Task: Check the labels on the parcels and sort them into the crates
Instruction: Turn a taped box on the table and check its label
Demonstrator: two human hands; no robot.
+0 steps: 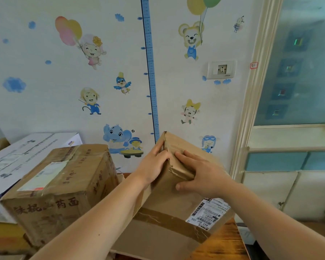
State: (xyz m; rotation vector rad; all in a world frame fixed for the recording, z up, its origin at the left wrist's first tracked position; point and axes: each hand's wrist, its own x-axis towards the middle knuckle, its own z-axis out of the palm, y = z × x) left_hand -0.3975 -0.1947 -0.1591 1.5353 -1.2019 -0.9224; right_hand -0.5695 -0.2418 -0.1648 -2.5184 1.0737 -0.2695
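Observation:
A worn brown cardboard parcel (169, 203) stands tilted in front of me, one corner raised toward the wall. A white shipping label (207, 212) with barcodes sticks to its near face at the lower right. My left hand (154, 164) lies flat against the parcel's upper left side, fingers straight. My right hand (197, 171) rests on the crumpled top edge with the fingers over it and the thumb on the near face. To the left sits a larger brown parcel (64, 184) with red printing, taped, with a pale label (45, 173) on its top.
A white printed box (26, 151) lies behind the large parcel at the left. The parcels rest on a wooden tabletop (223, 244). The wall with cartoon stickers is close behind. A white cabinet (289, 184) with a glass pane stands at the right.

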